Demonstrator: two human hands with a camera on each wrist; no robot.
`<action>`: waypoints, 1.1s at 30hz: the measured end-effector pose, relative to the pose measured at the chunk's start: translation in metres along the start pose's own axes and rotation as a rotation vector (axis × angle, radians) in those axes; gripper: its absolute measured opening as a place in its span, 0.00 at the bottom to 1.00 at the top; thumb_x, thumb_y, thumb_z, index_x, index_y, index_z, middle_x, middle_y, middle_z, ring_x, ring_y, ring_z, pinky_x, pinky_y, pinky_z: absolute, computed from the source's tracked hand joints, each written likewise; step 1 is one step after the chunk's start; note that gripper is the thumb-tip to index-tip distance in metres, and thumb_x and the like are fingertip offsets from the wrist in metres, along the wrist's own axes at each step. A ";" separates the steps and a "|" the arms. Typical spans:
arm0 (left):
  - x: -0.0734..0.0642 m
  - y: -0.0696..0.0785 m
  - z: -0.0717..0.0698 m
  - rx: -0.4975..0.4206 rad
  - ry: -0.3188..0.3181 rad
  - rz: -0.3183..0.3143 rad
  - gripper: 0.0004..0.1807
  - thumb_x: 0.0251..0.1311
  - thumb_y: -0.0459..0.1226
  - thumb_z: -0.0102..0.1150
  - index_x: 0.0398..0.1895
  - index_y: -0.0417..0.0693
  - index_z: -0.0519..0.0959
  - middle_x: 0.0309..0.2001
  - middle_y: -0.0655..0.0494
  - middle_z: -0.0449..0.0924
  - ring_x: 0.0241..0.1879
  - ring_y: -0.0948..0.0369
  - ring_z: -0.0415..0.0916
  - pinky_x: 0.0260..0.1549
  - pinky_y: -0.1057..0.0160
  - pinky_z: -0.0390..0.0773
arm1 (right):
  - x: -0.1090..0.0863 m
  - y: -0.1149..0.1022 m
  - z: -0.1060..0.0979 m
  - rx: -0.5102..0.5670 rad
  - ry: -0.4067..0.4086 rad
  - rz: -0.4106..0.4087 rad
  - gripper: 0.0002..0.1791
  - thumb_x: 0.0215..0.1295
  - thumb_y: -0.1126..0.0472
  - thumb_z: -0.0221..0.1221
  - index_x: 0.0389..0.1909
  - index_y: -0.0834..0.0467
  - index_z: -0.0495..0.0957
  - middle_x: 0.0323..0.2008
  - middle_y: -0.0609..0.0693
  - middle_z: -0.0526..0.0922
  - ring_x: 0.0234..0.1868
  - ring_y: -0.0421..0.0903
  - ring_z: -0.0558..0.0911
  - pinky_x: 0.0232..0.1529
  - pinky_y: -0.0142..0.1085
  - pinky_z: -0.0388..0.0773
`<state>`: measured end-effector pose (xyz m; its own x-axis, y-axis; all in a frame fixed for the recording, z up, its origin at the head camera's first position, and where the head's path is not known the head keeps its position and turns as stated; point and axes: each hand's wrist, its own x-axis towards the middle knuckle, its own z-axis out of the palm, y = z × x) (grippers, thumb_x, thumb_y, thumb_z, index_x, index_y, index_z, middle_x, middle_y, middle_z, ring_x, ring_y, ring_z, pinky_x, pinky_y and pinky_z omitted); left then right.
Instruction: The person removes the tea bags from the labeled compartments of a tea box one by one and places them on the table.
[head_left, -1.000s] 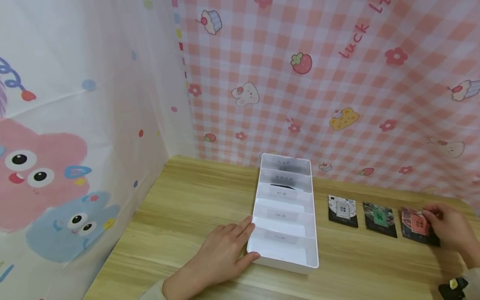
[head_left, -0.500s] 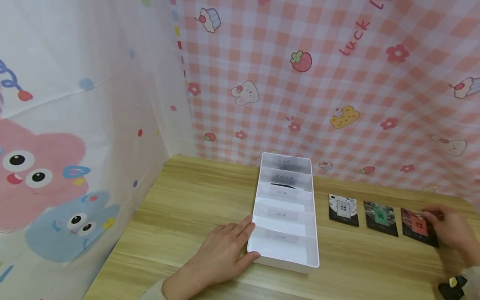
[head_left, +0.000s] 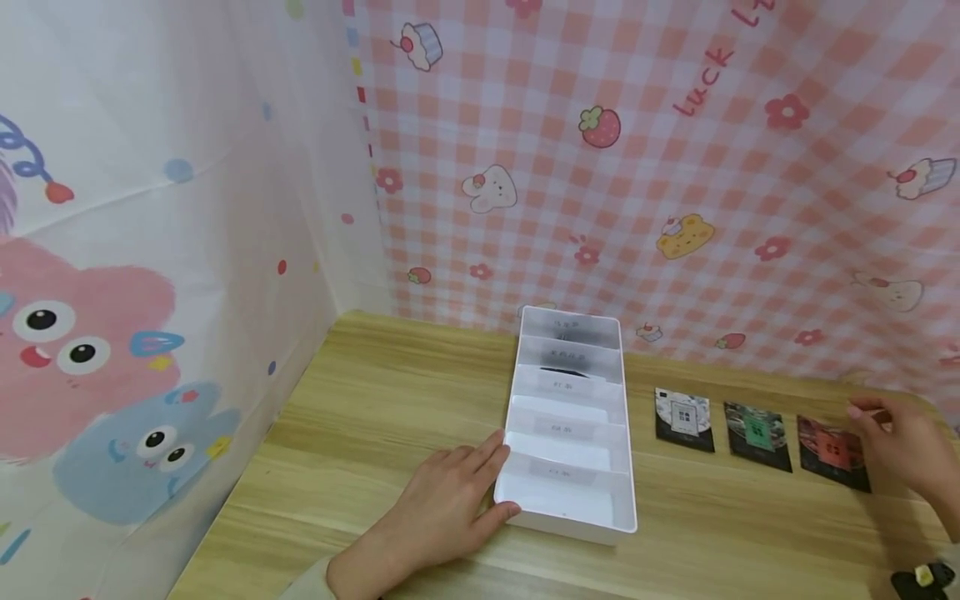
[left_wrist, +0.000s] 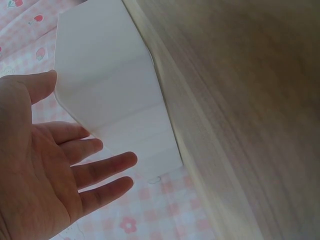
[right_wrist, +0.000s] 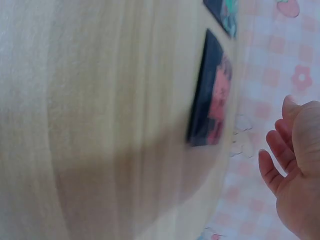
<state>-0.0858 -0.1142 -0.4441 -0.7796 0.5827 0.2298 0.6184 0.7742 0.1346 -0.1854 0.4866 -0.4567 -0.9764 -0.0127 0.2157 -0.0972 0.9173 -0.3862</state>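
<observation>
A long white box (head_left: 627,500) with several labelled compartments stands on the wooden table. My left hand (head_left: 442,500) rests against its left front corner, thumb and fingers touching the rim; the left wrist view shows the fingers extended beside the box wall (left_wrist: 105,75). To the right of the box lie three flat square packets: a white-and-black one (head_left: 684,421), a green-and-black one (head_left: 757,436) and a red-and-black one (head_left: 834,452). Just right of the red packet, my right hand (head_left: 903,442) hovers with loosely bent fingers, apart from it and holding nothing in the right wrist view.
Something dark pokes up in the second compartment (head_left: 570,367) from the back. A pink checked cloth (head_left: 525,167) hangs behind the table (head_left: 390,400), and a white cartoon-printed cloth (head_left: 225,292) on the left. A black item with a yellow piece (head_left: 922,577) sits by the right wrist.
My right hand has come off the red packet's right edge and lifted slightly up and right. The packet stays on the table. My left hand has not moved.
</observation>
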 end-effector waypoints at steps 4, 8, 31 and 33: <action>0.000 0.000 0.000 0.003 -0.005 -0.002 0.38 0.75 0.62 0.50 0.73 0.42 0.75 0.74 0.48 0.71 0.60 0.52 0.80 0.55 0.49 0.80 | 0.000 -0.012 -0.005 0.012 -0.007 -0.041 0.20 0.81 0.67 0.54 0.59 0.83 0.69 0.50 0.83 0.72 0.43 0.79 0.74 0.32 0.63 0.77; 0.001 0.000 0.001 0.008 -0.003 0.002 0.38 0.75 0.62 0.51 0.72 0.42 0.75 0.74 0.48 0.71 0.60 0.52 0.81 0.54 0.49 0.81 | -0.002 -0.023 -0.009 0.017 0.002 -0.047 0.22 0.80 0.66 0.55 0.60 0.82 0.68 0.51 0.81 0.71 0.43 0.78 0.75 0.32 0.54 0.80; 0.000 -0.001 0.003 0.000 -0.008 -0.005 0.38 0.76 0.61 0.49 0.72 0.41 0.75 0.74 0.47 0.71 0.60 0.51 0.81 0.55 0.48 0.80 | 0.004 -0.109 -0.020 0.097 0.109 -0.206 0.22 0.69 0.65 0.68 0.59 0.72 0.77 0.52 0.71 0.77 0.45 0.34 0.72 0.38 0.25 0.66; 0.000 0.000 0.003 -0.001 -0.006 -0.004 0.38 0.76 0.61 0.49 0.72 0.41 0.75 0.74 0.47 0.71 0.60 0.51 0.81 0.55 0.48 0.80 | 0.004 -0.116 -0.020 0.112 0.109 -0.211 0.23 0.69 0.65 0.69 0.60 0.71 0.77 0.53 0.70 0.78 0.46 0.33 0.72 0.41 0.25 0.66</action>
<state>-0.0864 -0.1139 -0.4466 -0.7824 0.5814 0.2231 0.6157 0.7760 0.1369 -0.1743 0.3883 -0.3932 -0.9062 -0.1502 0.3953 -0.3231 0.8490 -0.4181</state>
